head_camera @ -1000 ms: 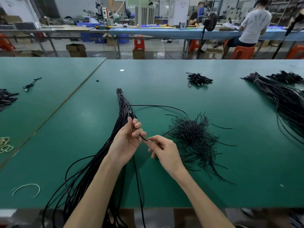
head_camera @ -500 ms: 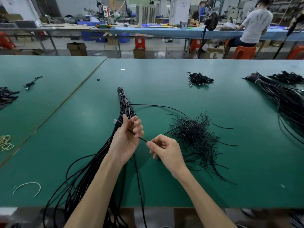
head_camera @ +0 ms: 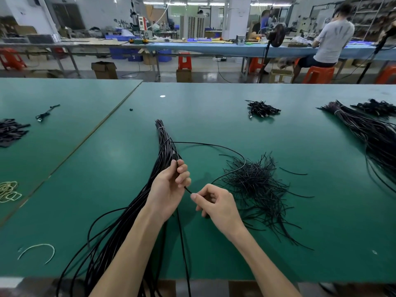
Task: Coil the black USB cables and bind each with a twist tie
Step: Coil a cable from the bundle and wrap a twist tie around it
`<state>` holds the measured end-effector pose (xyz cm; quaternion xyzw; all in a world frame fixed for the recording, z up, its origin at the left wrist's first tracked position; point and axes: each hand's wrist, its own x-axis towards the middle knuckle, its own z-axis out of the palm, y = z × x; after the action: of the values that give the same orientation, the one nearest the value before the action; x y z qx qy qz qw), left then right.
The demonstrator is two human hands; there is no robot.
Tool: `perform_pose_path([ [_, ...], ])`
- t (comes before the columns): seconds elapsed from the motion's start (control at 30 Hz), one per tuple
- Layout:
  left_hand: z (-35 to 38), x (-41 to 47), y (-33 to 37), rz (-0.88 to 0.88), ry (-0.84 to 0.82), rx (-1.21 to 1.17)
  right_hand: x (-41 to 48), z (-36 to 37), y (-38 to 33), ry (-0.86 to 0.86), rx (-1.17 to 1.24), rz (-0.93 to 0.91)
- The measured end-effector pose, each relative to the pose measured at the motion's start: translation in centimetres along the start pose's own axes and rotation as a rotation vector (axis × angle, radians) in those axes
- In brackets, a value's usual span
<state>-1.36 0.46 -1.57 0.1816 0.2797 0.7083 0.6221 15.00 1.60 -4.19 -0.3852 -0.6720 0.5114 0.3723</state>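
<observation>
Left hand [head_camera: 169, 189] turned upright, fingers [head_camera: 182, 169] curled round thin black cable [head_camera: 188, 190], right hand [head_camera: 216, 205] pinching it.

one person's two bare hands and forearms, seen from above. the left hand [head_camera: 169, 189] and right hand [head_camera: 216, 205] are slender, with long fingers and short, plain nails. the left forearm [head_camera: 132, 254] and right forearm [head_camera: 263, 258] are lean, smooth and bare down to the bottom edge.

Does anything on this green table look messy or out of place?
Only small things: one stray twist tie lies apart, right of the tangled twist tie pile, and a pale curved strip sits alone at front left.
</observation>
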Motion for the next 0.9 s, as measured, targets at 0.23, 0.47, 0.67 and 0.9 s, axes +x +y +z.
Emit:
perform_pose_path([
  [0.23,-0.1,-0.1,-0.2,-0.035,-0.054,0.072,0.0,-0.1,0.1,0.017,0.009,0.004],
  [0.47,-0.2,-0.6,0.8,0.002,-0.123,0.032,0.1,0.0,0.1,-0.021,-0.004,-0.015],
  [0.67,-0.9,-1.2,1.4,-0.029,-0.284,0.279,0.3,-0.1,0.5,0.070,0.041,-0.040],
  [0.9,-0.1,-1.1,-2.1,-0.037,-0.387,0.999,0.7,-0.2,0.6,0.143,0.094,-0.050],
])
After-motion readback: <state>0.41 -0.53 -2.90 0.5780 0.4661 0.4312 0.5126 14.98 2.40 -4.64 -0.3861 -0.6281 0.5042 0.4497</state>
